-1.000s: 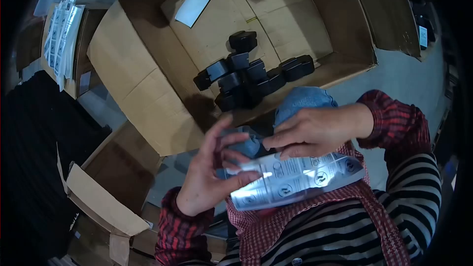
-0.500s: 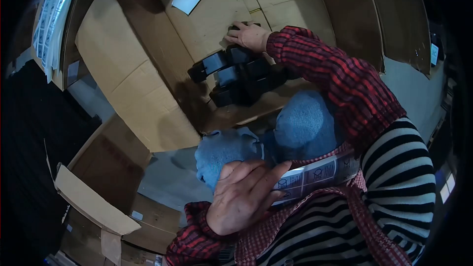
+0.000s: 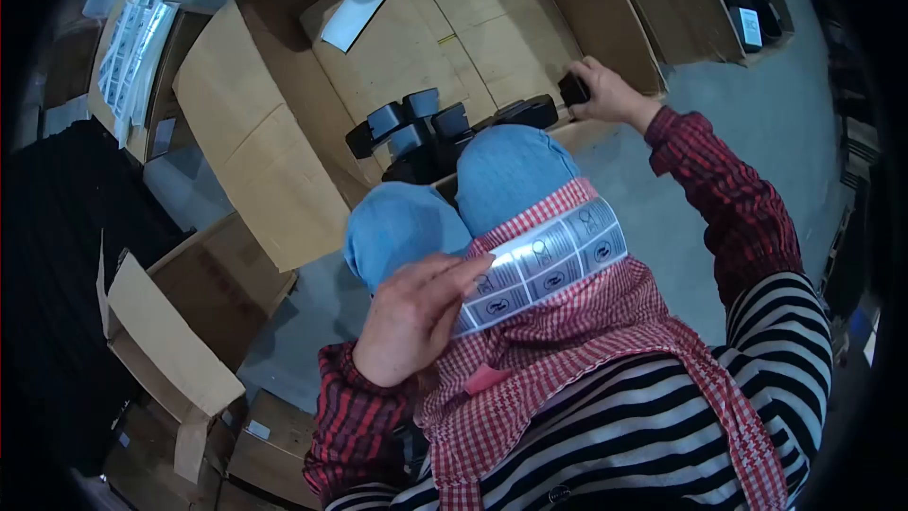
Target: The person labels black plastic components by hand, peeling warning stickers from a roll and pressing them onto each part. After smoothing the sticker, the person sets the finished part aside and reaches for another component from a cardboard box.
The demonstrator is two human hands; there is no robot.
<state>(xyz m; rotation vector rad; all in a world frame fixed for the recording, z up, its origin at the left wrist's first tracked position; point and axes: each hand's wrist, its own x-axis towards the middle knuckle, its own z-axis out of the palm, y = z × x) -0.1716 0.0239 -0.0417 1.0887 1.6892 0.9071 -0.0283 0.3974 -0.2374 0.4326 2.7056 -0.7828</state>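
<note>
My left hand (image 3: 407, 317) pinches the left end of a silvery label sheet (image 3: 553, 260), printed with rows of small symbols, which lies across my checked apron. Over the near right edge of a large open cardboard box (image 3: 227, 170), my right hand (image 3: 610, 96) is closed on a small black block-like part (image 3: 573, 89). Several similar black parts (image 3: 407, 128) are heaped in the near part of this box, beyond my knees. My right fingers partly cover the part they hold.
A white paper piece (image 3: 365, 5) lies inside the large box. More label sheets (image 3: 137, 52) rest on a carton at far left. Another carton (image 3: 700, 9) with black items stands at upper right. Open cartons (image 3: 180, 322) stand at lower left, near dark cloth (image 3: 57, 293).
My right hand has come out from deep inside the large box toward its near right edge, bringing a black part. The label sheet now shows more fully across my lap.
</note>
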